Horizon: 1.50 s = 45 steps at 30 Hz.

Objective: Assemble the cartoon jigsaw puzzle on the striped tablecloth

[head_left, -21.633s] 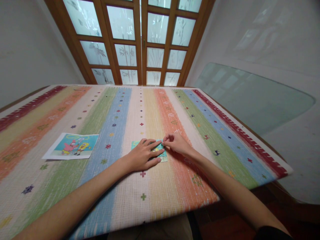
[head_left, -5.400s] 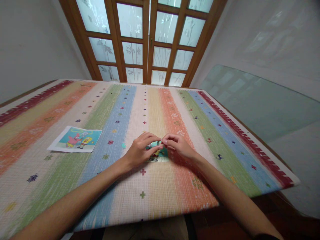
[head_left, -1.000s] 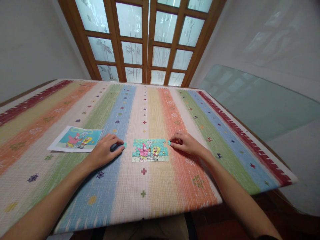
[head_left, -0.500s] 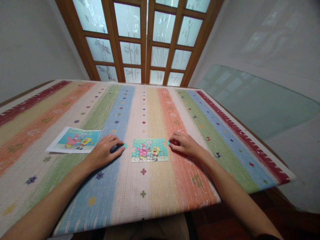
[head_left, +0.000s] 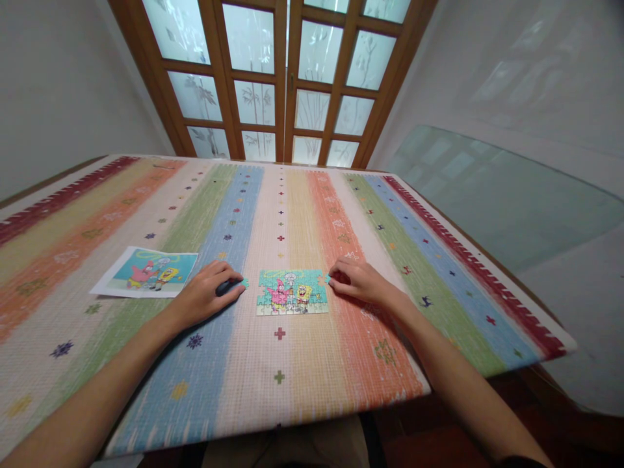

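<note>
A nearly rectangular jigsaw puzzle (head_left: 291, 294) of cartoon figures lies flat in front of me, with gaps along its left and right edges. My left hand (head_left: 212, 291) rests on the cloth left of it, its thumb and fingers closed on a small teal puzzle piece (head_left: 245, 283) that stands apart from the puzzle. At the puzzle's right edge, my right hand (head_left: 355, 278) pinches another teal puzzle piece (head_left: 329, 278), mostly covered by the fingertips. Whether that piece is joined to the puzzle I cannot tell.
A printed picture (head_left: 151, 272) of the same cartoon scene lies left of my left hand. The striped tablecloth (head_left: 312, 364) covers the table to its front edge. Beyond the table stand wooden doors (head_left: 284, 97) with frosted panes. A glass panel (head_left: 487, 182) leans at the right wall.
Almost nothing differs. Both hands keep their grip and place beside the puzzle, and the view has shifted very slightly.
</note>
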Motion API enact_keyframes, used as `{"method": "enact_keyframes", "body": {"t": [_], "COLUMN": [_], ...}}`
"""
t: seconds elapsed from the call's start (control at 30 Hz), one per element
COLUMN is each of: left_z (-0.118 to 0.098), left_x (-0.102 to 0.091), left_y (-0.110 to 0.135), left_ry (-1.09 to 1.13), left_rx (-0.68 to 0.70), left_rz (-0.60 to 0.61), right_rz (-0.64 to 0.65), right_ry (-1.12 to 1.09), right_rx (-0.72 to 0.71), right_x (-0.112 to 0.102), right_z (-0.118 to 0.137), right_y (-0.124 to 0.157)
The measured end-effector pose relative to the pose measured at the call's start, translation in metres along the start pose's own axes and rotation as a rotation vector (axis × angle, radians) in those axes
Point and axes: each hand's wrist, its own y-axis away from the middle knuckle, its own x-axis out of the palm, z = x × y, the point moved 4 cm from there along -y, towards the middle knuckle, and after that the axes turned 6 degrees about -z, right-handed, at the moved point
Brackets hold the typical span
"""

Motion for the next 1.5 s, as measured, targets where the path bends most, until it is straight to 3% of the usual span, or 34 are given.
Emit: {"method": "enact_keyframes", "body": {"t": [0.23, 0.67, 0.83, 0.93, 1.17, 1.5], "left_z": [-0.002, -0.002, -0.004, -0.004, -0.003, -0.003], "left_x": [0.001, 0.004, 0.003, 0.003, 0.003, 0.004], "left_y": [0.0, 0.002, 0.002, 0.001, 0.001, 0.002], "left_ry": [-0.02, -0.041, -0.049, -0.046, -0.041, -0.036], "left_rx": [-0.028, -0.022, -0.026, -0.03, -0.035, -0.036], "left_rz": [0.026, 0.031, 0.032, 0.032, 0.035, 0.025], "right_rz": [-0.026, -0.087, -0.035, -0.074, -0.006, -0.062], "right_ry": [0.015, -0.361, -0.555, -0.637, -0.711, -0.702], "right_rx": [0.013, 0.137, 0.259, 0.324, 0.344, 0.417], "right_x": [0.002, 0.004, 0.007, 0.007, 0.007, 0.013], "right_z": [0.002, -0.001, -0.002, -0.002, 0.007, -0.007], "right_y": [-0.001, -0.006, -0.008, -0.009, -0.01, -0.013]}}
